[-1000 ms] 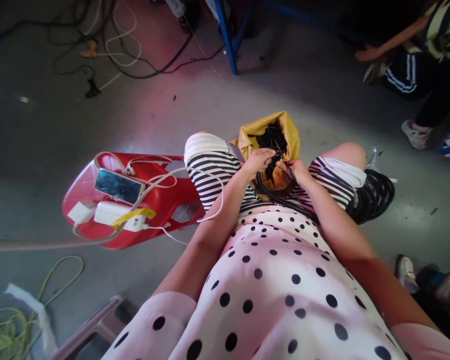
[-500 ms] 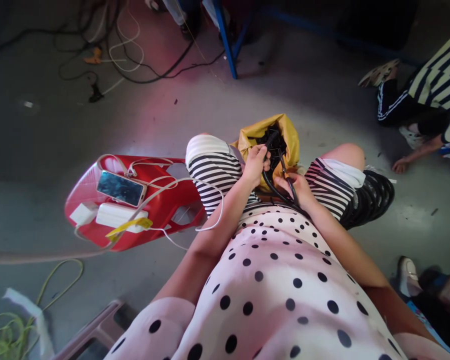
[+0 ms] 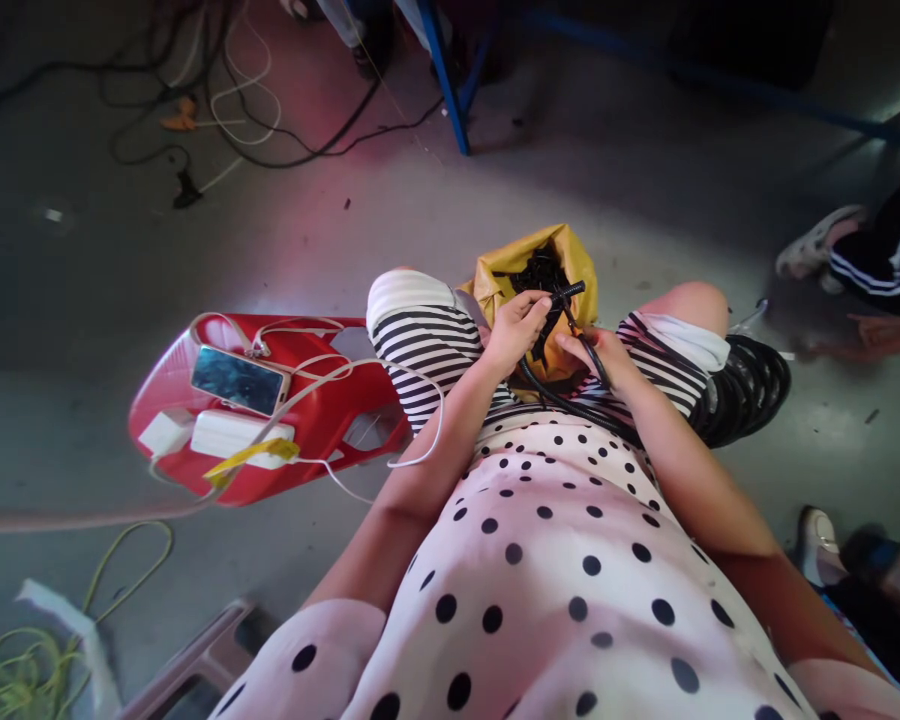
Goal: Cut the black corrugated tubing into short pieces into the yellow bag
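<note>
Between my knees stands a yellow bag (image 3: 495,278), open at the top, with many small black pieces (image 3: 536,272) inside. Over its mouth, my left hand (image 3: 520,328) is closed on a black corrugated tube (image 3: 572,290) near its end. The tube loops down across my lap. Just to the right, my right hand (image 3: 604,358) is closed around a slim black item (image 3: 594,362) with an orange part near its upper end. Its upper end reaches close to the tube; whether they touch is unclear, and its kind cannot be made out.
A red stool (image 3: 330,400) on the left carries a phone (image 3: 238,380), a white power strip (image 3: 244,440) and cables. Coiled black tubing (image 3: 754,390) lies beside my right knee. More cables (image 3: 270,150) trail over the floor near a blue table leg (image 3: 446,80). Another person's leg (image 3: 889,255) is at right.
The tube end in my left hand has swung to point right, toward the item in my right hand. The person at right has shifted mostly out of view.
</note>
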The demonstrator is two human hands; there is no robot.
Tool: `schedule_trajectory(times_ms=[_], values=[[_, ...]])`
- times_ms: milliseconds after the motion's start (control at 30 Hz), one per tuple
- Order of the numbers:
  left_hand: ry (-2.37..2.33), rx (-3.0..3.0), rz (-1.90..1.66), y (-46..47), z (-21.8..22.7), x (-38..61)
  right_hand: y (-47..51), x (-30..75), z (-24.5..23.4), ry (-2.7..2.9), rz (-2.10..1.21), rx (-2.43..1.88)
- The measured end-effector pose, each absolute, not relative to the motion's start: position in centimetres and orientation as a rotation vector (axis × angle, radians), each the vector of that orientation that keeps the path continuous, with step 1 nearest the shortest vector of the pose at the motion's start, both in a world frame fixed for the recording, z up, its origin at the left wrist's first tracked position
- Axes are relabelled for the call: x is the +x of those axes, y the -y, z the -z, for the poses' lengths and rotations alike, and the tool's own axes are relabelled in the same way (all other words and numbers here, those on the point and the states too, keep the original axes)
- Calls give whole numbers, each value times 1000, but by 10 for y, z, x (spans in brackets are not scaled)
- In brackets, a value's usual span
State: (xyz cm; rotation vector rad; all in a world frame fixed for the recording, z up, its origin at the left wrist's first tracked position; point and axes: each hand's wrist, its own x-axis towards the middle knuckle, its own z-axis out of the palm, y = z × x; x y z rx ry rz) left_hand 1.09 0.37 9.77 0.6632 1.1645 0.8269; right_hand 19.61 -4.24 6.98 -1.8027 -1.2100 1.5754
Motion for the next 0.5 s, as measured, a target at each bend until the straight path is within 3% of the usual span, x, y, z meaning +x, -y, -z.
schedule_trajectory(times_ms=[500], values=[[-1119, 754, -885, -3, -87, 9, 38, 195, -76, 1145, -1616, -1798]])
